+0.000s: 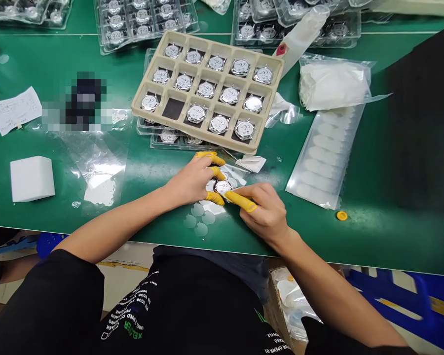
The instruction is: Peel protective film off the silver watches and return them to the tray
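A round silver watch case (223, 187) lies back up, with printed marks on it. My left hand (194, 180), with yellow finger cots, grips the case between thumb and fingers. My right hand (264, 209) is closed, its yellow-cotted digit and another finger meeting at the case's lower right edge; whatever they may pinch is too small to make out. Clear round films (201, 229) lie on the green table just below. Above my hands a beige tray (138, 109) holds several watch cases in its compartments; one compartment in the front row shows only its dark bottom.
Clear plastic trays (104, 45) of watch cases stand along the back. A white block (32, 179) and a paper slip (15, 109) are at the left. To the right lie a bag of white material (333, 84), a film strip (323, 158) and a yellow ring-shaped piece (341, 216).
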Motion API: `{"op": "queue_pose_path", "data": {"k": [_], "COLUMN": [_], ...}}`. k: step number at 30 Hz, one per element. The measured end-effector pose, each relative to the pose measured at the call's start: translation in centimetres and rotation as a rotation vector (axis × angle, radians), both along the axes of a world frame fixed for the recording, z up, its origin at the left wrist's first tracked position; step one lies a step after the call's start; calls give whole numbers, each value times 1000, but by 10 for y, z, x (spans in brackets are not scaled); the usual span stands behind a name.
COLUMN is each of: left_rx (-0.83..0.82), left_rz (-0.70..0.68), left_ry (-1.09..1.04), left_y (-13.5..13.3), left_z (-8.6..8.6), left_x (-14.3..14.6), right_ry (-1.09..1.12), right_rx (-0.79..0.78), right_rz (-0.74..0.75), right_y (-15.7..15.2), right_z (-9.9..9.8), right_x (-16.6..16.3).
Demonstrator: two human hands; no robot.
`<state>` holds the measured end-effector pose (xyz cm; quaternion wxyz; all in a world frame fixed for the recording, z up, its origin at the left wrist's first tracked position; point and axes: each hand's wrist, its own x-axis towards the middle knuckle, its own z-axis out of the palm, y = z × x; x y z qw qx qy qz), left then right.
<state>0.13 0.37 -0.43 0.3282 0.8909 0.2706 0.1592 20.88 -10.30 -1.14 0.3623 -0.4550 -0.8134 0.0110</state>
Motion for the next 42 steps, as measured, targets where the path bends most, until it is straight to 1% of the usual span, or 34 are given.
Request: {"op": "queue_pose_path", "data": {"k": [3, 5, 11, 16, 21, 25, 26, 27, 28, 30, 31, 32, 34, 35, 36, 37, 38, 40, 41, 42], "left_rx": [-15, -15, -27, -14, -39, -34, -32, -31, -30, -29, -31, -36, -48, -52, -53, -53, -55, -66, -74, -77], "left_rz": [8, 10, 1, 0, 6, 3, -2, -4, -2, 10, 15, 17, 10, 6, 7, 14, 24, 42, 49, 51], "left_ry": [1, 2, 17, 22, 40, 36, 40, 45, 53, 68, 75, 83, 92, 93, 89, 85, 83, 92, 98, 98], "left_y": [0, 0, 0, 0, -1, -1, 0, 0, 0, -1, -1, -2, -3, -3, -3, -3, -4, -5, -5, -6], "left_z": [2, 3, 1, 2, 3, 3, 3, 3, 4, 5, 6, 7, 7, 7, 7, 7, 7, 8, 8, 9], "left_x": [0, 0, 1, 1, 0, 0, 0, 0, 1, 1, 1, 1, 0, 0, 0, 0, 0, 1, 2, 2], "right_ry": [-43, -58, -83, -102, -67, -51, -36, -12, 20, 89, 107, 97, 24, -8, -20, -12, 0, -4, -17, -22], "right_rx": [32, 58, 123, 84, 92, 64, 57, 63, 74, 64, 30, -17, -89, -80, -53, -40, -62, -195, -277, -346], "right_rz": [121, 148, 55, 122, 72, 148, 135, 77, -26, -311, -444, -546, -663, -693, -698, -670, -604, -428, -361, -325], "right_y": [3, 3, 1, 2, 2, 3, 2, 2, 1, 1, 1, 2, 4, 5, 6, 8, 10, 15, 17, 19], "right_z": [1, 2, 2, 1, 0, -1, -2, -4, -6, -10, -12, -13, -12, -9, -6, -3, 1, 8, 9, 10], "right_x": [1, 3, 4, 5, 5, 3, 4, 5, 8, 14, 18, 22, 27, 27, 25, 22, 16, 3, -3, -9]}}
